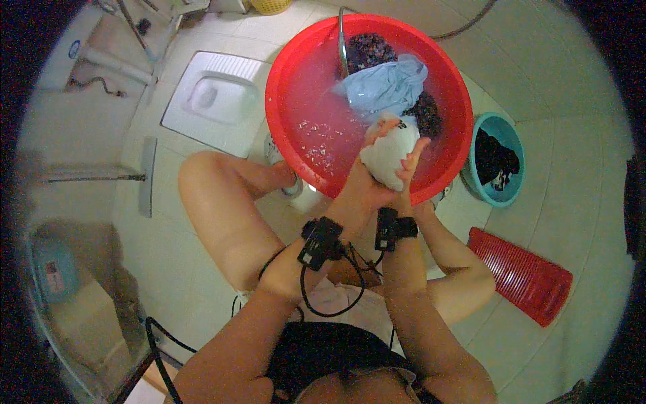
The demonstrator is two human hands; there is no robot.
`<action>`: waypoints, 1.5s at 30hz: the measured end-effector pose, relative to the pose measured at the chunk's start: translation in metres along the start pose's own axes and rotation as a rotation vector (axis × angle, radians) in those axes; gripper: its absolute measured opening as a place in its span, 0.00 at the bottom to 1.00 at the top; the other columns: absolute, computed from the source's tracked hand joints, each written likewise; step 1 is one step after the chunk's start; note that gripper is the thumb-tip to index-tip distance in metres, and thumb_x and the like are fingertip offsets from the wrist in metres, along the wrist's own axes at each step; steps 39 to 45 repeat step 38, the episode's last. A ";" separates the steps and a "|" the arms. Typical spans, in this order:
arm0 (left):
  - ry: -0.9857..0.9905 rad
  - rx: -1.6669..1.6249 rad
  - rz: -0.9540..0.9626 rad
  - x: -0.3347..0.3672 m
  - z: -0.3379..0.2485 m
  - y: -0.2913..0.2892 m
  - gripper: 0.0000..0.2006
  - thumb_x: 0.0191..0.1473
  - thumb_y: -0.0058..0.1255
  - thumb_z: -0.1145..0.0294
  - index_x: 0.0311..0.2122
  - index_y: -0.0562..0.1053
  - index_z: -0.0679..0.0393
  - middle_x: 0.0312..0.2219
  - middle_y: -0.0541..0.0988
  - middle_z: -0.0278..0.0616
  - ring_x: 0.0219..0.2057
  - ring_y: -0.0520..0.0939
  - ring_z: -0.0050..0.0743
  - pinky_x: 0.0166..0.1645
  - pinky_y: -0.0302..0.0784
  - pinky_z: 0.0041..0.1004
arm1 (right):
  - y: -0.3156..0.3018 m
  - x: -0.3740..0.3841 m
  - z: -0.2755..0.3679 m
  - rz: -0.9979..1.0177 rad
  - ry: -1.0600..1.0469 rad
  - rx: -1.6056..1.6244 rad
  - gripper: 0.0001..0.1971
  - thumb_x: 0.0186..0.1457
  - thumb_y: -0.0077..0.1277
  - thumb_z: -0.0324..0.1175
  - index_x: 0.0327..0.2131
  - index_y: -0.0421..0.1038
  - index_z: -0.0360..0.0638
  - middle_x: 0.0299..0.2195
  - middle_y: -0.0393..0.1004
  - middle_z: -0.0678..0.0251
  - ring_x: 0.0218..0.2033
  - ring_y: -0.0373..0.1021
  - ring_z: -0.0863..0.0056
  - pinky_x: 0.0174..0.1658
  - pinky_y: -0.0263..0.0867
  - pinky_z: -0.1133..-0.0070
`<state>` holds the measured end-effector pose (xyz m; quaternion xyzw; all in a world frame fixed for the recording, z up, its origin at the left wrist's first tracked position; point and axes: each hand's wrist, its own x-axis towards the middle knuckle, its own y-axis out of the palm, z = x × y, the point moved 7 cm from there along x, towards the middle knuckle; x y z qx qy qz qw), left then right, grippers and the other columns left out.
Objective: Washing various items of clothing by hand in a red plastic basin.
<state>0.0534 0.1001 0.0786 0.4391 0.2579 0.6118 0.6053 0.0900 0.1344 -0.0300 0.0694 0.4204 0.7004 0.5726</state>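
Note:
Over the near rim of a large red basin (286, 145), a bunched white cloth (390, 156) with small dark marks is pressed between my two hands. My left hand (367, 176) grips its left side, with fingers reaching over the top. Against the right side curl the fingers of my right hand (409, 172). Just beyond, a light blue garment (387, 84) lies partly in the cloudy water. Dark patterned cloth (371, 52) sits behind it, and more dark cloth shows to its right. A shower hose with a metal end (342, 44) hangs over the far rim.
A light blue basin (476, 178) with dark clothes (496, 158) stands to the right. Nearer lies a red ridged washboard (521, 276). A white squat toilet (215, 97) is set into the tiled floor at left. Black cables (333, 314) hang from my wrist devices.

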 end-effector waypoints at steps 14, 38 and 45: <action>-0.082 1.191 -0.678 -0.018 -0.025 -0.015 0.15 0.43 0.49 0.65 0.38 0.64 0.56 0.22 0.71 0.36 0.17 0.71 0.25 0.18 0.66 0.21 | 0.071 0.039 0.055 0.323 0.458 -0.704 0.08 0.39 0.50 0.30 0.24 0.67 0.36 0.20 0.69 0.63 0.22 0.66 0.72 0.27 0.64 0.77; 0.171 0.758 -0.549 -0.003 -0.035 -0.042 0.19 0.48 0.43 0.52 0.36 0.67 0.58 0.29 0.73 0.42 0.31 0.74 0.37 0.39 0.70 0.37 | -0.031 -0.041 0.078 0.257 0.042 -0.272 0.24 0.50 0.45 0.39 0.49 0.57 0.42 0.40 0.68 0.56 0.40 0.66 0.67 0.47 0.58 0.76; 0.171 0.758 -0.549 -0.003 -0.035 -0.042 0.19 0.48 0.43 0.52 0.36 0.67 0.58 0.29 0.73 0.42 0.31 0.74 0.37 0.39 0.70 0.37 | -0.031 -0.041 0.078 0.257 0.042 -0.272 0.24 0.50 0.45 0.39 0.49 0.57 0.42 0.40 0.68 0.56 0.40 0.66 0.67 0.47 0.58 0.76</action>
